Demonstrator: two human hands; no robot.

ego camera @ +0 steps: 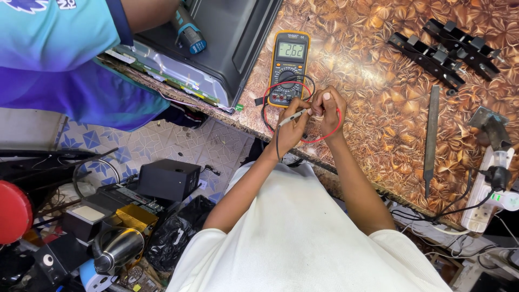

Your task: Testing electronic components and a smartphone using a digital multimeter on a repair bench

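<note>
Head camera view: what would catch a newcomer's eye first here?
The yellow handheld meter with a lit grey screen stands out, lying on the glossy brown leaf-patterned tabletop. Just below it the left hand and right hand meet, the left pinching a thin probe, with red and black test leads looping around them. At upper left, a co-worker in a turquoise and blue shirt leans over an opened dark screen casing.

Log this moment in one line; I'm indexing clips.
left hand: holds probe | right hand: pinches probe tip | yellow multimeter: on table, display lit

multimeter point(288, 67) behind hands (both touching), file point(431, 138) right
</note>
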